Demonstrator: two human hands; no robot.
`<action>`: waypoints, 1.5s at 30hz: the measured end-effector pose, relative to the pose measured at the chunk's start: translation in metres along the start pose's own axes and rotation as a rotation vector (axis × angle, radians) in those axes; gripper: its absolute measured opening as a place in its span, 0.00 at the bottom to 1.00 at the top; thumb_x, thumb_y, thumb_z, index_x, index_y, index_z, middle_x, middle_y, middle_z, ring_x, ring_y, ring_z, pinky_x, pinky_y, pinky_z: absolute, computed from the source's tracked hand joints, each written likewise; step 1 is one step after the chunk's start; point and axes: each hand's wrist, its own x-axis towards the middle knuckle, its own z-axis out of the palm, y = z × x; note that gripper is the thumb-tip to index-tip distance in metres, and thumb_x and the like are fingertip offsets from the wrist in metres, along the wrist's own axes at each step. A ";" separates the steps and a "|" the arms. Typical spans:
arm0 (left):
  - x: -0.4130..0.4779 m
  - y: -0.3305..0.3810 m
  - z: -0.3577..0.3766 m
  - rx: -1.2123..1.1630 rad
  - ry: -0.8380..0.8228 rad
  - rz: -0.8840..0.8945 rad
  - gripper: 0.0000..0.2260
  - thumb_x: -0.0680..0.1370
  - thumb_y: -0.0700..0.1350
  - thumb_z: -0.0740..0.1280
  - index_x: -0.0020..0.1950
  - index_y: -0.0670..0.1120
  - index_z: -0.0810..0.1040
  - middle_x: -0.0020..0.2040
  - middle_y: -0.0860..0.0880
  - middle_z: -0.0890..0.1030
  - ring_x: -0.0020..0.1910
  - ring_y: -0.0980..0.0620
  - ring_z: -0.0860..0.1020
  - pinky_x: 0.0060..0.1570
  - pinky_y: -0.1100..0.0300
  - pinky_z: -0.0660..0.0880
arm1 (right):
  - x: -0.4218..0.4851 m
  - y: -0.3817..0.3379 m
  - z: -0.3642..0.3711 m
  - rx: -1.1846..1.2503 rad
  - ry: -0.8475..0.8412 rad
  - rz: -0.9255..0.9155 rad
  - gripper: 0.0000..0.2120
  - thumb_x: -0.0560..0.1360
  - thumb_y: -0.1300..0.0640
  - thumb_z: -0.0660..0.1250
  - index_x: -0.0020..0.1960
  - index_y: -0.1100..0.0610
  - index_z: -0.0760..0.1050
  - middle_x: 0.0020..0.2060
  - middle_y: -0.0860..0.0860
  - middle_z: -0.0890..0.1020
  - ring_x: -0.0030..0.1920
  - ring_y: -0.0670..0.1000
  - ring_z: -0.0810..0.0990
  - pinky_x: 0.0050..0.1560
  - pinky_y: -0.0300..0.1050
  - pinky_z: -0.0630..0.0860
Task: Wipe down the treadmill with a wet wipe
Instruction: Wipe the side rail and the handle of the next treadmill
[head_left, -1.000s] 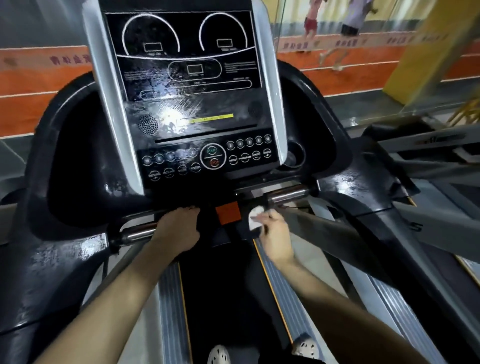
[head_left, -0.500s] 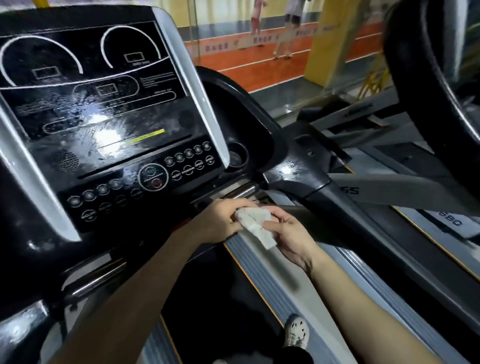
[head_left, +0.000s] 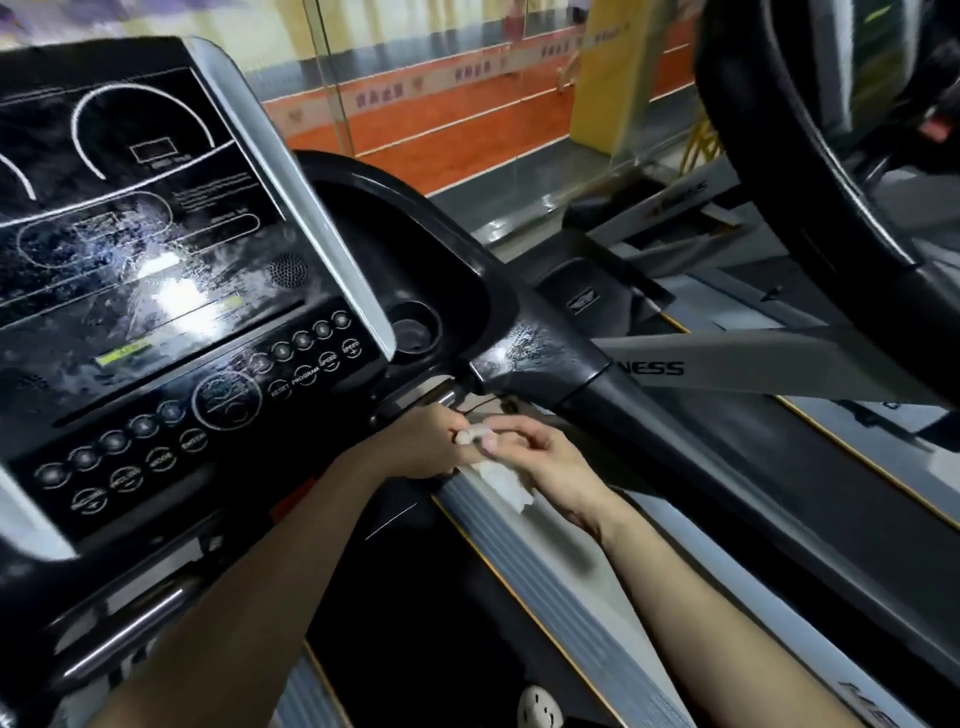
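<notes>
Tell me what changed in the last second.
The left hand let go of the handlebar and crossed right to the wet wipe; both hands now hold it. The right hand kept its grip on it.

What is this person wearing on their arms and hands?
Nothing that shows. The left hand and right hand are bare, without gloves; I can make out no ring or watch. Both forearms are uncovered to the picture's edge, so no sleeve is in view.

Console (head_left: 156, 291) glossy black plastic, wet-streaked; wet wipe (head_left: 501, 480) white, crumpled; side rail (head_left: 545, 587) ribbed grey, matt; handlebar (head_left: 124, 629) shiny metal.
</notes>
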 end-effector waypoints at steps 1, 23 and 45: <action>0.005 0.002 -0.001 0.031 -0.009 0.008 0.15 0.74 0.61 0.76 0.44 0.50 0.83 0.36 0.54 0.84 0.36 0.60 0.80 0.36 0.66 0.73 | 0.006 0.006 -0.004 -0.048 0.004 -0.003 0.28 0.66 0.39 0.84 0.61 0.50 0.85 0.50 0.48 0.88 0.51 0.48 0.85 0.58 0.44 0.79; 0.142 -0.002 -0.018 0.616 0.413 0.293 0.19 0.72 0.49 0.78 0.59 0.51 0.75 0.52 0.48 0.77 0.50 0.40 0.81 0.40 0.52 0.70 | 0.168 -0.035 0.000 -0.644 0.875 -0.370 0.14 0.81 0.60 0.66 0.65 0.54 0.83 0.52 0.53 0.75 0.53 0.58 0.78 0.57 0.52 0.76; 0.133 -0.021 -0.010 0.579 0.494 0.321 0.26 0.77 0.56 0.76 0.74 0.54 0.78 0.65 0.51 0.78 0.62 0.45 0.78 0.49 0.50 0.77 | 0.065 0.049 -0.066 -0.376 1.847 0.139 0.13 0.82 0.53 0.65 0.58 0.59 0.83 0.50 0.60 0.76 0.47 0.64 0.80 0.49 0.58 0.78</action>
